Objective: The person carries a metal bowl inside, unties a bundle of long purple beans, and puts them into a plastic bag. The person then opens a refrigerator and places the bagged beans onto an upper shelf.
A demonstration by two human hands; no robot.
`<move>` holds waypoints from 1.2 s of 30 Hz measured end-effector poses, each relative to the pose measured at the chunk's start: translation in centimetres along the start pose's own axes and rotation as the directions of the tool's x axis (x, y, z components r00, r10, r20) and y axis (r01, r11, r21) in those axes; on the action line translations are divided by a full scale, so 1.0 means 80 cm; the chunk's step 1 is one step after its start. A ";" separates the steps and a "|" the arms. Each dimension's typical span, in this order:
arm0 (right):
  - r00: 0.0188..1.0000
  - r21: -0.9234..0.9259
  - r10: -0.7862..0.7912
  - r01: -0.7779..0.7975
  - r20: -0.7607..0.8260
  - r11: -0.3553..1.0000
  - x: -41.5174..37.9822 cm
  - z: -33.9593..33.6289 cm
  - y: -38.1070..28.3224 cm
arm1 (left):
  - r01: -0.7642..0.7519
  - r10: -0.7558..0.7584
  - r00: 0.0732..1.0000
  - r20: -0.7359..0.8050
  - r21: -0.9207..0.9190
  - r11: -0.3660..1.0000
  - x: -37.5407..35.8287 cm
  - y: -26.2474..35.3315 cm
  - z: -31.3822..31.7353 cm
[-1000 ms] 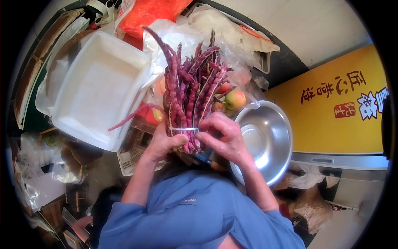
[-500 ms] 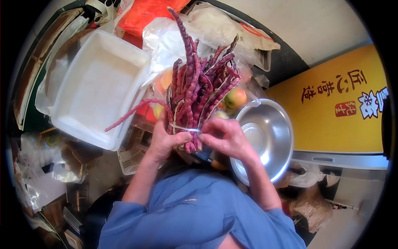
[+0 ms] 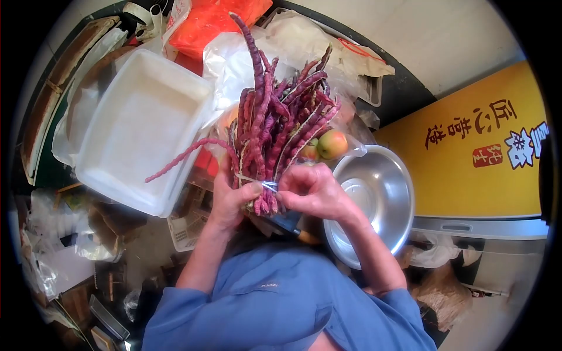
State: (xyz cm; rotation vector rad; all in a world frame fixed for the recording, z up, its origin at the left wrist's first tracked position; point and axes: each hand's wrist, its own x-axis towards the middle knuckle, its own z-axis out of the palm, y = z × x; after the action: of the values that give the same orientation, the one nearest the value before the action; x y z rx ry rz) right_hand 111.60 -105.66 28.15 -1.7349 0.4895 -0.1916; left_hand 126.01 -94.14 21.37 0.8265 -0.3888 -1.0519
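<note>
A bundle of purple long bean pods (image 3: 266,131) stands upright before my chest, tips pointing away from me. Around its lower end runs a thin white tie (image 3: 249,178). My left hand (image 3: 229,199) is wrapped round the bundle's left side, its thumb lying across the base by the tie. At the right of the base, my right hand (image 3: 313,190) has its thumb and index finger pinched together on the tie's end. One pod sticks out sideways to the left, over the edge of the white plastic tub (image 3: 137,140).
A steel basin (image 3: 383,193) is on the right, beside a yellow-topped chest freezer (image 3: 468,158). Apples (image 3: 332,144) and clear plastic bags (image 3: 225,58) lie behind the beans. An orange-red bag (image 3: 213,26) sits at the back.
My right hand has turned slightly and shifted a little left at the tie. The bean bundle has tilted slightly left, and the view has shifted a little.
</note>
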 end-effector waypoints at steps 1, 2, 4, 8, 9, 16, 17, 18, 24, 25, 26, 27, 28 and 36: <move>1.000 0.019 0.013 -0.014 0.011 1.000 0.000 0.000 0.000 | 0.003 -0.003 1.000 0.000 -0.014 1.000 0.000 0.002 0.001; 1.000 0.018 0.013 -0.013 0.011 1.000 0.000 -0.001 0.000 | 0.006 -0.006 1.000 0.000 -0.029 1.000 0.001 0.003 0.002; 0.995 0.079 0.096 -0.096 -0.001 0.992 -0.001 -0.001 -0.002 | 0.010 -0.010 1.000 -0.011 -0.022 1.000 0.002 0.006 0.003; 0.994 0.157 0.099 -0.091 -0.044 0.983 -0.002 0.003 0.001 | 0.039 -0.040 0.999 -0.014 -0.063 0.997 0.008 0.010 0.001; 0.996 0.131 0.056 -0.046 -0.068 0.990 -0.001 0.005 0.003 | 0.037 -0.038 0.999 -0.014 -0.061 0.997 0.009 0.012 0.001; 0.998 0.170 0.036 -0.027 -0.051 0.985 0.005 0.001 0.004 | 0.014 -0.014 1.000 -0.001 0.016 1.000 0.013 0.020 0.005; 0.998 0.170 0.034 -0.025 -0.054 0.985 0.007 -0.001 0.004 | 0.022 -0.022 1.000 0.001 -0.014 1.000 0.014 0.019 0.004; 0.999 0.159 0.032 -0.025 -0.038 0.987 0.010 -0.003 0.003 | 0.022 -0.022 1.000 0.004 -0.013 1.000 0.015 0.018 0.005; 0.997 0.176 0.069 -0.063 -0.029 0.982 0.018 -0.006 0.007 | -0.019 0.019 1.000 -0.018 -0.018 1.000 0.022 0.019 0.006; 0.995 0.205 0.088 -0.079 -0.037 0.976 0.019 -0.005 0.008 | -0.037 0.037 0.999 -0.021 0.004 0.999 0.023 0.022 0.007; 0.996 0.201 0.083 -0.075 -0.030 0.977 0.019 -0.004 0.009 | -0.054 0.055 0.998 -0.026 0.027 0.998 0.023 0.025 0.009; 0.995 0.206 0.084 -0.072 -0.048 0.976 0.020 -0.004 0.010 | -0.062 0.062 0.998 -0.030 0.027 0.998 0.024 0.028 0.010; 0.994 0.213 0.085 -0.069 -0.067 0.975 0.020 -0.003 0.010 | -0.049 0.049 0.998 -0.035 0.024 0.999 0.024 0.030 0.012; 0.992 0.030 -0.062 0.066 -0.111 0.997 0.037 -0.011 -0.003 | -0.108 0.108 0.994 -0.025 -0.006 0.994 0.044 0.018 0.012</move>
State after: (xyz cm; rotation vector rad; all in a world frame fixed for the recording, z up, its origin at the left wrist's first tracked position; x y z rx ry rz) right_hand 113.98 -107.69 28.18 -1.7150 0.5083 -0.3410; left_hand 127.94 -97.26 22.75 0.8030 -0.4041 -0.9410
